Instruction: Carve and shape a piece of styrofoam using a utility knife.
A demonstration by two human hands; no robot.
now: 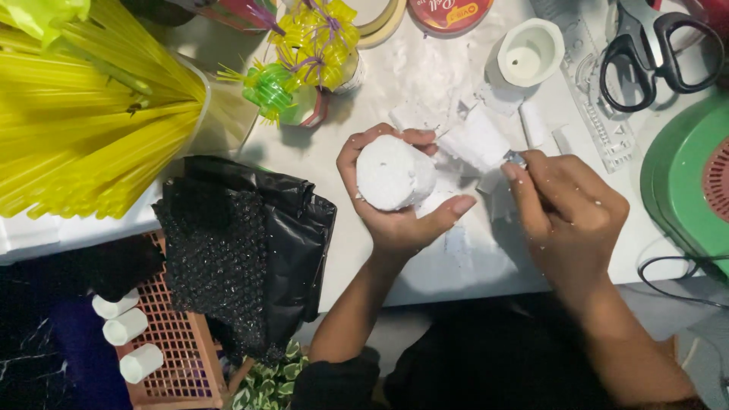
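Foam cylinder [395, 173] sits cupped in left hand [395, 205], near the scissors [653, 47] — judged light, crumbly; hold by its sides. Right hand [566, 209] pinches a small blade [515, 159] beside it.

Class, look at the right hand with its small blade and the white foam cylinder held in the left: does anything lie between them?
Nothing visible: only bare table separates right hand from foam cylinder in left hand.
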